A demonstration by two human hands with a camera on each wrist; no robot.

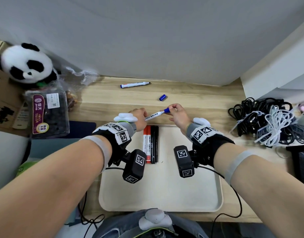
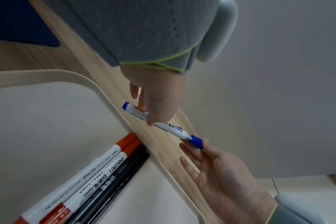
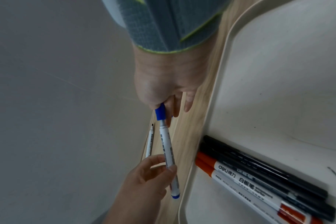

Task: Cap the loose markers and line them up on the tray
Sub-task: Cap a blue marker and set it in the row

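My left hand [image 1: 140, 115] pinches the barrel of a white marker with blue ends [image 1: 154, 115] just beyond the tray's far edge. My right hand [image 1: 175, 111] pinches a blue cap [image 1: 167, 110] that sits over the marker's tip, not pushed fully home. In the wrist views the same marker [image 2: 163, 126] [image 3: 168, 153] and cap [image 2: 197, 141] [image 3: 160, 112] show. Two orange-capped markers [image 1: 146, 143] and two black ones [image 1: 154, 143] lie side by side on the cream tray [image 1: 190, 194]. A second uncapped blue marker [image 1: 135, 84] and a loose blue cap [image 1: 162, 97] lie on the desk farther back.
A plush panda [image 1: 27, 63] and a blueberry box [image 1: 48, 114] stand at the left. A heap of black and white cables [image 1: 268, 121] fills the right side. The wall runs close behind the wooden desk [image 1: 199, 100].
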